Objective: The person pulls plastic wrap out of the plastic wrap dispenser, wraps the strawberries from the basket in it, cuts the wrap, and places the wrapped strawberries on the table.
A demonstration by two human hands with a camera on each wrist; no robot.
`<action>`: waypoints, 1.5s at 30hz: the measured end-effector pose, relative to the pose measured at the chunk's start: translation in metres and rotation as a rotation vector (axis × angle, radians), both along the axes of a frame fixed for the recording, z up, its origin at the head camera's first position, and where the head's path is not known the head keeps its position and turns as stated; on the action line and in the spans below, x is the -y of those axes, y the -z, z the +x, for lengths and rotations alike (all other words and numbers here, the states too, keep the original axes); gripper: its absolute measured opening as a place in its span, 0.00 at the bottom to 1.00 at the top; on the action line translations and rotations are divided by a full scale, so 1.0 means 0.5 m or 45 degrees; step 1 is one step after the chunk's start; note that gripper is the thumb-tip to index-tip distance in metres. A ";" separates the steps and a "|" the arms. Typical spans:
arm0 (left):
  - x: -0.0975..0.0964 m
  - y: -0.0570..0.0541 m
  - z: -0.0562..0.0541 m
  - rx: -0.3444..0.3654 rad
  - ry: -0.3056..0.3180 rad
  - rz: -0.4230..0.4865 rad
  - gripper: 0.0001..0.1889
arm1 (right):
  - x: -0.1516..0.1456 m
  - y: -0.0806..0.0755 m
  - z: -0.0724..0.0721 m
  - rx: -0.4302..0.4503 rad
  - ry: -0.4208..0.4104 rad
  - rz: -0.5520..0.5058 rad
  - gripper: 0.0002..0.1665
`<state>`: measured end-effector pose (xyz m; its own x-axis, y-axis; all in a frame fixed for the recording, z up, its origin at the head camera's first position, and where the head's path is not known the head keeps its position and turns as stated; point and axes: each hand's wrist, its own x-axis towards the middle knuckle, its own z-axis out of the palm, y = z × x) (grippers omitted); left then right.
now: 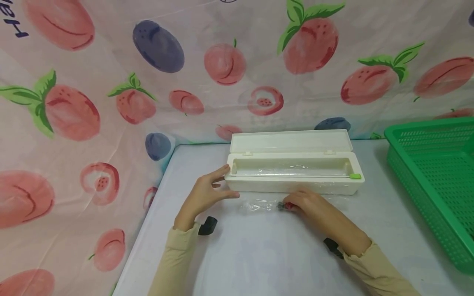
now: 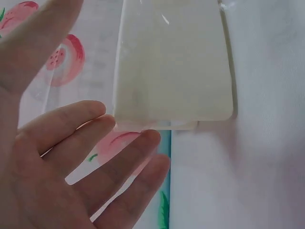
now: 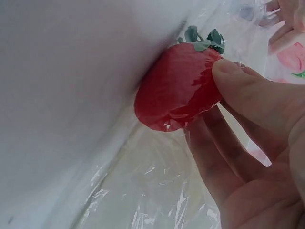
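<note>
Looks like the wrapping step: right hand (image 1: 309,207) pinches the film-covered strawberry (image 3: 174,90), a bit below and right of centre in the head view, in front of the box (image 1: 266,186). Left hand (image 1: 205,191) is spread by the box's left end. Next move probably calls for a steady pinch while the film (image 1: 259,204) gets tucked.

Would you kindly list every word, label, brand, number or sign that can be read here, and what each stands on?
"H", apparently: on the pale fruit-print cloth, upper left of the head view; the adjoining dark letters are cut off, so the word is unreadable.
A dark curved mark at the picture's top edge: cut off, unreadable.
None visible on the long white plastic box, green plastic basket or film-covered red strawberry.
</note>
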<state>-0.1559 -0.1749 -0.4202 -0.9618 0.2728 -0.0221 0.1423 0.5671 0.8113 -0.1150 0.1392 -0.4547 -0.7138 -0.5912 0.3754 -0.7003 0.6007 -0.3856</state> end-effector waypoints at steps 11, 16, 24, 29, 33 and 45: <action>-0.041 -0.019 0.063 -0.484 0.042 -0.118 0.32 | 0.000 -0.006 0.008 0.100 0.033 0.040 0.13; -0.080 -0.010 0.093 -0.630 0.154 -0.173 0.27 | 0.001 -0.006 0.010 0.156 0.042 0.031 0.12; -0.143 0.009 0.111 -0.666 0.269 -0.238 0.22 | -0.002 -0.011 0.012 0.249 0.068 0.038 0.13; -0.180 0.022 0.114 -0.698 0.351 -0.239 0.18 | -0.003 -0.006 0.012 0.287 0.039 0.003 0.13; -0.203 0.033 0.113 -0.717 0.387 -0.268 0.16 | 0.000 0.001 0.011 0.303 0.015 -0.025 0.13; -0.226 0.060 0.102 -0.753 0.359 -0.431 0.14 | 0.001 0.013 0.011 0.254 0.074 -0.068 0.13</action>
